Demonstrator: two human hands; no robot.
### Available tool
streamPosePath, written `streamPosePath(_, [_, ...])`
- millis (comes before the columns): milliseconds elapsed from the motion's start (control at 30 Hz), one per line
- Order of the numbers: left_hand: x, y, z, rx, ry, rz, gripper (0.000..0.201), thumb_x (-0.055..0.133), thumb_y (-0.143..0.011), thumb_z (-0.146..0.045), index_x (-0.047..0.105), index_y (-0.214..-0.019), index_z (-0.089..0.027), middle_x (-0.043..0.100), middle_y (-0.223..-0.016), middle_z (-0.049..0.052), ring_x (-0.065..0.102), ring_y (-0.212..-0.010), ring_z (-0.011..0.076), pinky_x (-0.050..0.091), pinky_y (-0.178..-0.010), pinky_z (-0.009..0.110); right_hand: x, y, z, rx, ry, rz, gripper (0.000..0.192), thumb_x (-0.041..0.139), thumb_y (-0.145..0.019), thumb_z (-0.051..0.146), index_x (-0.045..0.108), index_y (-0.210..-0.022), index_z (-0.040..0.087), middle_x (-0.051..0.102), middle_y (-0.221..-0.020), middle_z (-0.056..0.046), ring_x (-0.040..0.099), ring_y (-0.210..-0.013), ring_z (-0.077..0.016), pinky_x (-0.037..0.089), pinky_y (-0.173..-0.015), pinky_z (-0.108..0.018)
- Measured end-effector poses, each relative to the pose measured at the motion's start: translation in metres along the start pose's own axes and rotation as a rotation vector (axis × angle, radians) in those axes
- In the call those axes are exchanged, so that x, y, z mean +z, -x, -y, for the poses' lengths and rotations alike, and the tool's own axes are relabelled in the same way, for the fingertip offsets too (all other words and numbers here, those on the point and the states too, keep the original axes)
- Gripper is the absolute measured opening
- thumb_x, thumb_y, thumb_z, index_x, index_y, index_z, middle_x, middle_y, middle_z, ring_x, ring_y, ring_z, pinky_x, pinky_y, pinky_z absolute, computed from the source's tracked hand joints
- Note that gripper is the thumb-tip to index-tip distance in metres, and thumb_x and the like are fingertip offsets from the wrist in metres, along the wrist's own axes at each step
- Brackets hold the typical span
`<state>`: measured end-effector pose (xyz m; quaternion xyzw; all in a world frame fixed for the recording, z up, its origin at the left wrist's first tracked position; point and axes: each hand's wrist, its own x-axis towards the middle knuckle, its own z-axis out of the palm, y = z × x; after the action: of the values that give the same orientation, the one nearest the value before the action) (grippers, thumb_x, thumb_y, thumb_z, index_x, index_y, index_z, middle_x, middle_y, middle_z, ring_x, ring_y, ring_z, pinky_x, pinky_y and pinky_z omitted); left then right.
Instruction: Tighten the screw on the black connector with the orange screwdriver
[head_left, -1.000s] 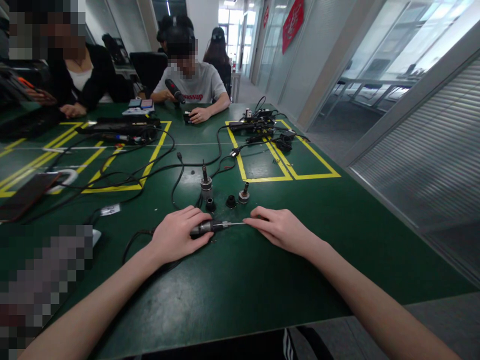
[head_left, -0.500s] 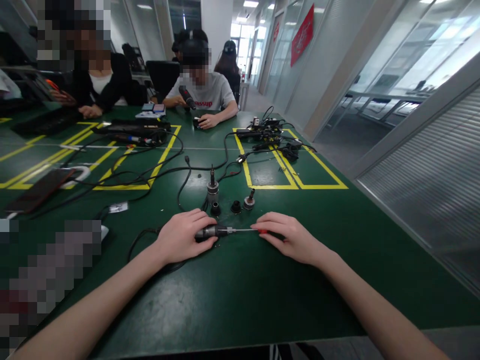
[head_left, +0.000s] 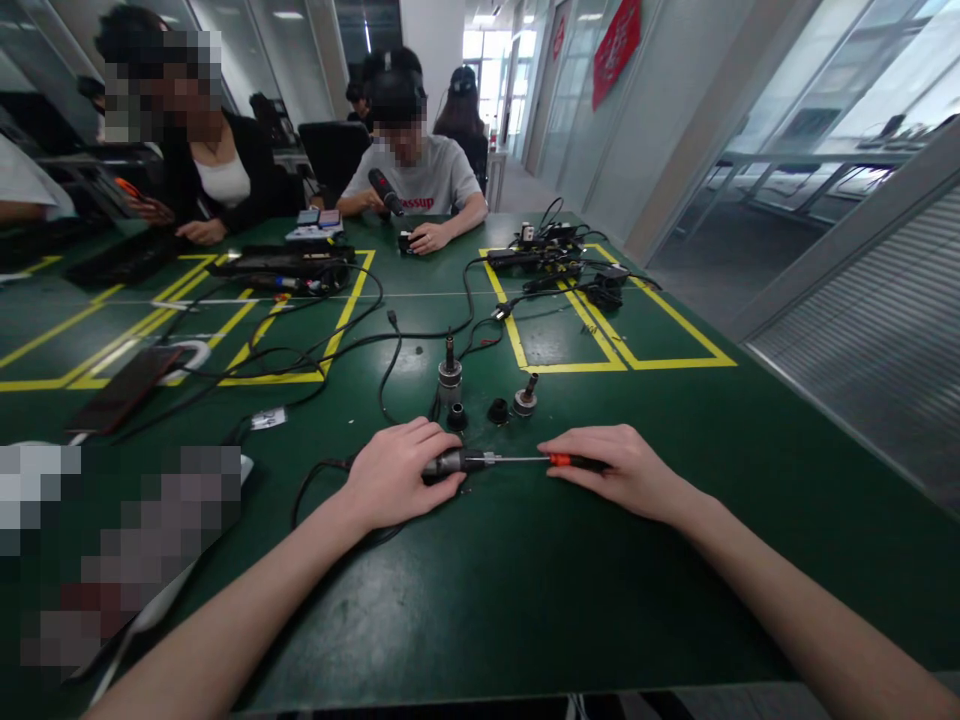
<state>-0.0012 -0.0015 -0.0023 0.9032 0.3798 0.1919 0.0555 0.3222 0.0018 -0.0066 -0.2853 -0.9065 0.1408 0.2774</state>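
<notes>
Screwdriver [head_left: 560, 460] with a red-and-black handle lies level in the right hand [head_left: 634, 475], its thumb and fingers closed around the grip, the thin shaft pointing left. That shaft lines up with the metal front end of a dark cylindrical tool [head_left: 448, 461], though the exact point of contact is too small to make out. The left hand [head_left: 397, 475], palm down, is wrapped over this tool's body, thumb along the near side. Both hands rest low over the green table [head_left: 600, 600]. A black cable [head_left: 300, 495] loops out beside the left wrist. Just beyond the left fingertips sits a small black collar [head_left: 457, 417]; behind it a metal cylinder [head_left: 450, 378] stands upright. Further right are a black ring [head_left: 498, 410] and a round metal piece [head_left: 526, 398] with a tilted post. Past these run yellow tape outlines [head_left: 577, 368] and a tangled heap of black equipment [head_left: 551, 255]. Across the table, a co-worker in a grey T-shirt [head_left: 450, 170] holds a black-and-red tool [head_left: 384, 190].
</notes>
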Motion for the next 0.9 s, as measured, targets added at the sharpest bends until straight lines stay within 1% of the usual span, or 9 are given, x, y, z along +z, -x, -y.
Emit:
streamPosePath(100, [-0.001,0.0,0.0,0.002,0.004,-0.003,0.021,0.067,-0.093,-0.034,0.07,-0.108,-0.021,0.076,-0.1,0.004,0.071,-0.09,0.0214,0.057,-0.077,0.034,0.001,-0.002,0.001,0.064,-0.007,0.018,0.025,0.063,-0.104,0.034,0.077,-0.116,0.018,0.082,-0.091,-0.007,0.077,-0.076,-0.0185,0.061,-0.07,-0.029])
streamPosePath(200, [-0.002,-0.001,0.001,0.01,0.0,-0.006,0.021,0.068,-0.093,-0.034,0.07,-0.109,-0.02,0.076,-0.099,0.004,0.07,-0.09,0.0218,0.057,-0.077,0.034,0.001,-0.004,0.002,0.129,-0.027,0.059,0.026,0.055,-0.106,0.027,0.078,-0.116,0.019,0.083,-0.096,-0.007,0.078,-0.079,-0.019,0.061,-0.074,-0.03])
streamPosePath(267, [-0.002,-0.001,0.002,0.016,-0.002,-0.008,0.021,0.068,-0.093,-0.033,0.071,-0.108,-0.02,0.076,-0.099,0.004,0.07,-0.089,0.0219,0.057,-0.076,0.034,0.0,-0.005,0.002,0.149,-0.07,0.064,0.027,0.054,-0.106,0.026,0.077,-0.118,0.019,0.082,-0.1,-0.008,0.077,-0.083,-0.0191,0.061,-0.075,-0.031])
streamPosePath(433, [-0.003,-0.001,0.003,0.015,-0.004,-0.007,0.021,0.067,-0.093,-0.034,0.071,-0.108,-0.02,0.076,-0.099,0.004,0.07,-0.089,0.0216,0.057,-0.076,0.033,0.0,-0.007,0.0,0.186,-0.149,0.019,0.027,0.066,-0.101,0.039,0.076,-0.115,0.018,0.075,-0.09,-0.006,0.071,-0.076,-0.0181,0.058,-0.071,-0.03])
streamPosePath(533, [-0.003,-0.001,0.003,0.012,-0.009,-0.004,0.02,0.066,-0.093,-0.034,0.071,-0.107,-0.02,0.076,-0.099,0.004,0.07,-0.088,0.0212,0.057,-0.075,0.032,0.002,-0.01,0.0,0.197,-0.119,0.051,0.03,0.068,-0.099,0.042,0.076,-0.114,0.018,0.078,-0.094,-0.008,0.072,-0.08,-0.0199,0.058,-0.074,-0.032])
streamPosePath(600, [-0.004,-0.001,0.003,0.008,-0.011,-0.002,0.02,0.066,-0.093,-0.034,0.071,-0.107,-0.02,0.076,-0.1,0.005,0.07,-0.088,0.0209,0.057,-0.074,0.032,0.002,-0.011,0.0,0.228,-0.094,0.086,0.028,0.063,-0.101,0.038,0.077,-0.116,0.019,0.08,-0.097,-0.008,0.073,-0.078,-0.0195,0.056,-0.073,-0.031])
streamPosePath(700, [-0.004,-0.001,0.004,0.008,-0.014,0.0,0.021,0.066,-0.093,-0.034,0.071,-0.107,-0.02,0.076,-0.1,0.005,0.071,-0.087,0.0209,0.056,-0.074,0.032,0.001,-0.011,0.0,0.264,-0.123,0.107,0.031,0.053,-0.105,0.032,0.078,-0.118,0.018,0.082,-0.093,-0.007,0.072,-0.07,-0.0167,0.053,-0.066,-0.028])
streamPosePath(767, [-0.004,-0.001,0.004,0.01,-0.017,0.003,0.02,0.067,-0.093,-0.034,0.071,-0.107,-0.02,0.076,-0.099,0.005,0.07,-0.087,0.0209,0.056,-0.075,0.032,0.0,-0.01,0.0,0.266,-0.173,0.09,0.03,0.057,-0.103,0.034,0.078,-0.117,0.017,0.081,-0.093,-0.007,0.072,-0.072,-0.0172,0.055,-0.067,-0.028])
streamPosePath(900, [-0.003,-0.001,0.004,0.008,-0.012,0.004,0.02,0.066,-0.093,-0.034,0.07,-0.107,-0.021,0.076,-0.1,0.004,0.07,-0.087,0.0207,0.056,-0.074,0.032,-0.001,-0.009,-0.001,0.27,-0.23,0.03,0.031,0.071,-0.095,0.044,0.08,-0.11,0.018,0.08,-0.094,-0.007,0.074,-0.081,-0.0196,0.059,-0.076,-0.031])
